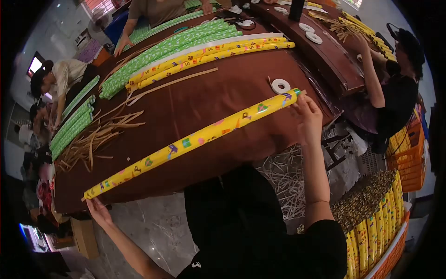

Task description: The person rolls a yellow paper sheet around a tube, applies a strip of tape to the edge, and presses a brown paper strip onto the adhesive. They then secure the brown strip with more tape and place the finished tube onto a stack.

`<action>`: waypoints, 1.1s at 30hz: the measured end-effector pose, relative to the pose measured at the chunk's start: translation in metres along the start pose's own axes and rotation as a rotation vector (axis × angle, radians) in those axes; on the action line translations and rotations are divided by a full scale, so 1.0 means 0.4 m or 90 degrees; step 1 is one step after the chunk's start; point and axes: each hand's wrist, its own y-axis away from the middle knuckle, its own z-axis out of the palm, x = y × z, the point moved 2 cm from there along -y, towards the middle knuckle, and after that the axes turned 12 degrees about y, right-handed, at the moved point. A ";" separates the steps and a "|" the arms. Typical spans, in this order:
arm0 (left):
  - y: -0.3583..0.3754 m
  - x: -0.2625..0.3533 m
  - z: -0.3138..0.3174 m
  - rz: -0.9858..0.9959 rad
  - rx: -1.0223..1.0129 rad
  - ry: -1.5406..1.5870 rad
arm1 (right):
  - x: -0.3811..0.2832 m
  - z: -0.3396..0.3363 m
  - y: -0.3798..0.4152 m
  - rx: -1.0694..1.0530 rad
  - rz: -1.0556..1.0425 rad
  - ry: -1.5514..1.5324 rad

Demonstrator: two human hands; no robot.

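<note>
A long yellow roll of wrapping paper (195,142) with colourful printed figures slants across my front, above the brown-covered table (241,88). My left hand (99,211) is at its lower left end, the fingertips pressed against the tip. At the upper right end, my right hand (309,114) grips the roll between thumb and fingers. A thin strip of brown card pokes out beside the right fingers. Just behind that end lies a white roll of tape (280,86) on the table.
Yellow rolls (211,56) and green patterned rolls (172,46) lie farther back. Brown card strips (97,139) are heaped at left. An orange crate (390,260) of yellow rolls stands at lower right, near white paper scraps (283,181). Co-workers (399,83) are around the tables.
</note>
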 end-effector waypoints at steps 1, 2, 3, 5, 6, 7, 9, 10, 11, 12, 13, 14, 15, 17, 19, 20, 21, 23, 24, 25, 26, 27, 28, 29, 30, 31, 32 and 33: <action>0.005 -0.004 0.018 -0.018 -0.054 0.003 | -0.001 -0.015 -0.012 0.012 0.004 0.013; 0.018 -0.010 0.044 -0.033 -0.106 0.004 | 0.010 -0.042 -0.035 0.013 -0.007 0.005; 0.051 -0.020 0.099 -0.014 -0.091 -0.024 | 0.003 -0.062 -0.048 0.017 0.012 0.034; 0.082 -0.028 0.151 -0.047 -0.194 0.024 | 0.037 -0.164 -0.118 -0.007 0.001 0.027; 0.131 -0.038 0.222 -0.021 -0.190 0.036 | 0.047 -0.219 -0.153 0.040 0.059 0.016; 0.181 -0.047 0.293 0.006 -0.187 0.049 | 0.061 -0.290 -0.190 -0.035 0.023 -0.006; 0.238 -0.054 0.363 0.002 -0.273 0.075 | 0.049 -0.380 -0.182 0.023 0.106 -0.041; 0.271 -0.061 0.409 0.031 -0.317 0.078 | 0.049 -0.434 -0.182 0.079 0.116 -0.038; 0.303 -0.064 0.441 0.020 -0.322 0.130 | 0.051 -0.488 -0.183 0.134 0.125 -0.034; 0.328 -0.075 0.463 0.003 -0.332 0.184 | 0.052 -0.550 -0.179 0.183 0.140 -0.038; 0.338 -0.089 0.469 -0.013 -0.350 0.249 | 0.052 -0.576 -0.157 0.238 0.116 -0.015; 0.346 -0.103 0.474 -0.031 -0.375 0.315 | 0.051 -0.599 -0.134 0.293 0.094 0.010; 0.363 -0.115 0.497 -0.059 -0.361 0.327 | 0.068 -0.646 -0.135 0.325 0.112 0.016; 0.372 -0.181 0.514 -0.109 -0.447 0.506 | 0.103 -0.720 -0.113 0.289 0.112 0.051; 0.417 -0.203 0.569 -0.190 -0.445 0.556 | 0.116 -0.757 -0.073 0.351 0.131 0.062; 0.424 -0.210 0.583 -0.217 -0.454 0.544 | 0.126 -0.781 -0.065 0.383 0.124 0.085; 0.431 -0.219 0.594 -0.244 -0.464 0.534 | 0.113 -0.732 -0.034 0.489 0.166 0.064; 0.436 -0.232 0.610 -0.253 -0.473 0.549 | 0.128 -0.774 -0.012 0.481 0.180 0.088; 0.444 -0.233 0.616 -0.238 -0.481 0.512 | 0.139 -0.801 -0.012 0.491 0.183 0.154; 0.454 -0.234 0.624 -0.226 -0.487 0.474 | 0.157 -0.817 -0.007 0.463 0.197 0.103; 0.472 -0.241 0.638 -0.243 -0.460 0.513 | 0.183 -0.832 0.004 0.435 0.211 0.051; 0.493 -0.240 0.646 -0.269 -0.455 0.481 | 0.220 -0.875 -0.002 0.438 0.206 0.052; 0.511 -0.245 0.650 -0.297 -0.451 0.451 | 0.252 -0.915 -0.011 0.447 0.216 0.122; 0.524 -0.259 0.649 -0.325 -0.463 0.457 | 0.297 -0.996 -0.026 0.457 0.224 0.194; 0.535 -0.264 0.650 -0.339 -0.495 0.440 | 0.362 -1.103 -0.041 0.332 0.194 0.383; 0.544 -0.265 0.650 -0.352 -0.525 0.424 | 0.432 -1.207 -0.050 0.424 0.304 0.125; 0.554 -0.253 0.655 -0.367 -0.526 0.401 | 0.377 -1.035 0.020 0.513 0.348 0.110; 0.560 -0.253 0.658 -0.373 -0.523 0.413 | 0.410 -1.060 0.027 0.487 0.354 0.062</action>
